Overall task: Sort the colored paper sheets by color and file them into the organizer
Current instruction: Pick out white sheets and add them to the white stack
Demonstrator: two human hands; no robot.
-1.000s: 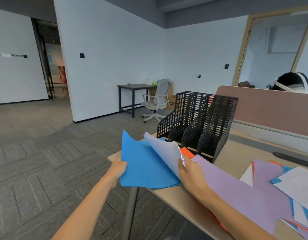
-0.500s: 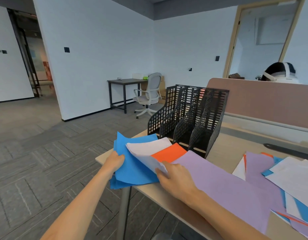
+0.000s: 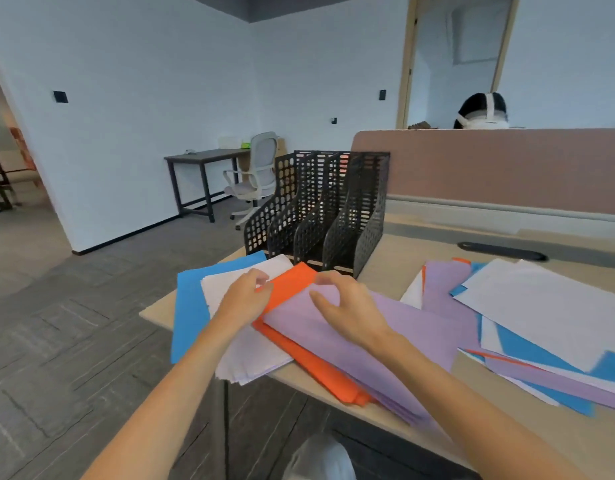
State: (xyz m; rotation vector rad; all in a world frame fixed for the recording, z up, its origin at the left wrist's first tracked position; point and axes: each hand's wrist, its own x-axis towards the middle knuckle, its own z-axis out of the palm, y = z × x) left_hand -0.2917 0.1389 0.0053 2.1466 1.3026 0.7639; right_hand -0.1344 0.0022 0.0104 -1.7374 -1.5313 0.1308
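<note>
Head cam: sorting looks about halfway. The blue stack (image 3: pixel 188 306), white stack (image 3: pixel 245 356), orange stack (image 3: pixel 301 356) and purple stack (image 3: pixel 403 327) lie on the desk (image 3: pixel 399 271) right before the organizer (image 3: pixel 320 213), a mixed heap (image 3: pixel 527 306) waits further right, and nothing's visibly filed. Left hand (image 3: pixel 245 297) curls at the orange edge, can't tell if it's pinching; right hand (image 3: pixel 349 308) hovers loose-fingered over the purple, holding nothing.

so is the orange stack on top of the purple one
No, the purple stack lies over the orange stack, covering its right side.
</note>
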